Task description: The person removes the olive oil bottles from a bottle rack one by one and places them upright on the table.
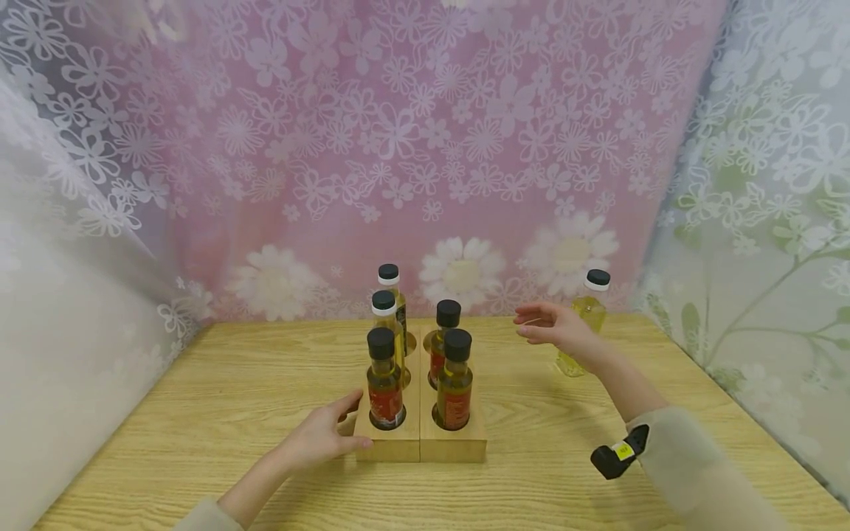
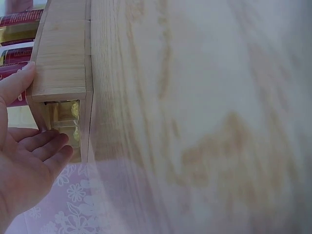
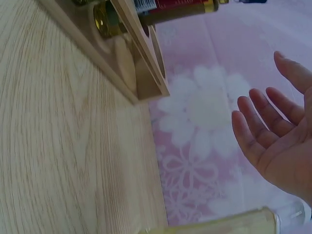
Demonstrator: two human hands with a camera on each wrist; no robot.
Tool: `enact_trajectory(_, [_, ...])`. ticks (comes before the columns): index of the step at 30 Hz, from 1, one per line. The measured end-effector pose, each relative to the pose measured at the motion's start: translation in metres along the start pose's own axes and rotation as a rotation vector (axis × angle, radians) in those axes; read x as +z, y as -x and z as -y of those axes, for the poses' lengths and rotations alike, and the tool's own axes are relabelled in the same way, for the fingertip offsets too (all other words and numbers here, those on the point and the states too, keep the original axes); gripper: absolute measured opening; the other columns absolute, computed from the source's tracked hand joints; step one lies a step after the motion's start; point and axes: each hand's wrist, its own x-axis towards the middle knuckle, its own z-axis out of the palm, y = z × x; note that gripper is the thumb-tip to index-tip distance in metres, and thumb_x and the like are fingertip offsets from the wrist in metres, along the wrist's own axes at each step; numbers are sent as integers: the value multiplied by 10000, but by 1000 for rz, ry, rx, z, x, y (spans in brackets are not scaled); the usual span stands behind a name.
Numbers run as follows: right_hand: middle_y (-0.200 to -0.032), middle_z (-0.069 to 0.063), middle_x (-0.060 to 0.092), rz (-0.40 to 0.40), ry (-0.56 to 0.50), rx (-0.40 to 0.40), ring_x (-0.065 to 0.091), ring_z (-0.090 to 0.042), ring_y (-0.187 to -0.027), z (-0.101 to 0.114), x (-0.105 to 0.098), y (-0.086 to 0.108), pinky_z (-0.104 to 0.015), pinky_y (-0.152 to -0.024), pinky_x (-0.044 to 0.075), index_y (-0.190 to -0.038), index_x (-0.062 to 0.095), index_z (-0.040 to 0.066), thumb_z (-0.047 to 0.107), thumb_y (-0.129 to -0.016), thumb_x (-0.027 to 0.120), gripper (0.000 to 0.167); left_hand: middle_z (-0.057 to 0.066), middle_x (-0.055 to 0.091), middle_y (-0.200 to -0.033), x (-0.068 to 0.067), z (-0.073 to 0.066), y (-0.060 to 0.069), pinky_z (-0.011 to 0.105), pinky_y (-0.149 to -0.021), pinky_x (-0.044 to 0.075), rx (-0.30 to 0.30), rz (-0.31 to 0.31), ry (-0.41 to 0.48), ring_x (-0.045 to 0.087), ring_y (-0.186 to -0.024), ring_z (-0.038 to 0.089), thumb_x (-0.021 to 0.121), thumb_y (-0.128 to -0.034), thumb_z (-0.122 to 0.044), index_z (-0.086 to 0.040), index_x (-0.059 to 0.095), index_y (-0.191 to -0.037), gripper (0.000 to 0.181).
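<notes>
A wooden bottle rack point(image 1: 454, 450), made of two box-like halves side by side, stands on the table. In its left half are a red-labelled oil bottle point(image 1: 385, 391) in front and two white-collared oil bottles behind. Its right half holds two dark-capped, red-labelled bottles point(image 1: 455, 391), with a round hole point(image 1: 430, 341) showing behind them. My left hand point(image 1: 319, 439) touches the rack's front-left corner, thumb at the front and fingers along the open side. Away from the rack, my right hand point(image 1: 561, 328) hovers with relaxed fingers, holding nothing, beside an oil bottle point(image 1: 589, 313) that it partly hides.
The wood-grain table point(image 1: 531, 472) spreads around the rack. A pink flowered curtain point(image 1: 432, 147) hangs behind it, with pale cloth point(image 1: 783, 280) on the right side. A black wrist camera point(image 1: 614, 459) sits on my right sleeve.
</notes>
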Motion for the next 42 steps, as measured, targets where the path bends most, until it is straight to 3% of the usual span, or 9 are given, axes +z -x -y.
enact_trajectory(10, [-1240, -218, 508, 115, -27, -18, 529, -339, -1102, 10, 38, -16, -374, -886, 485, -1324, 433, -45, 166, -869, 668, 554, 273, 342, -1411, 0, 0, 0, 552, -959, 372, -12, -3, 9, 395, -1217, 477, 740, -786, -359, 67, 266, -1426, 904])
enact_trajectory(18, [-1267, -192, 496, 229, -60, -45, 530, -344, -1101, 12, 60, -24, -401, -890, 477, -1344, 422, -30, 124, -867, 657, 553, 267, 346, -1412, 1, -1, -1, 546, -956, 378, -20, -5, -7, 403, -1214, 470, 741, -782, -369, 59, 273, -1427, 905])
enact_trajectory(23, [-1269, -154, 497, 260, -56, -57, 524, -342, -1093, 12, 71, -27, -404, -853, 486, -1340, 446, 20, 114, -858, 648, 531, 268, 346, -1412, 1, -1, 0, 548, -955, 378, -16, -5, -6, 407, -1210, 471, 741, -782, -366, 62, 275, -1425, 902])
enact_trajectory(31, [-1287, -159, 469, 213, -24, -39, 502, -311, -1091, 11, 84, -32, -425, -834, 477, -1326, 460, 24, 136, -858, 648, 517, 266, 341, -1415, 1, 0, 1, 551, -953, 379, -25, -2, 0, 401, -1215, 473, 739, -785, -363, 59, 274, -1427, 898])
enact_trajectory(42, [-1099, -98, 601, 68, 69, -51, 554, -269, -1022, 7, 96, -37, -418, -803, 475, -1213, 554, 41, 140, -827, 692, 423, 268, 349, -1410, 1, 1, 0, 542, -951, 385, -11, 1, -16, 402, -1216, 469, 731, -791, -376, 67, 259, -1429, 909])
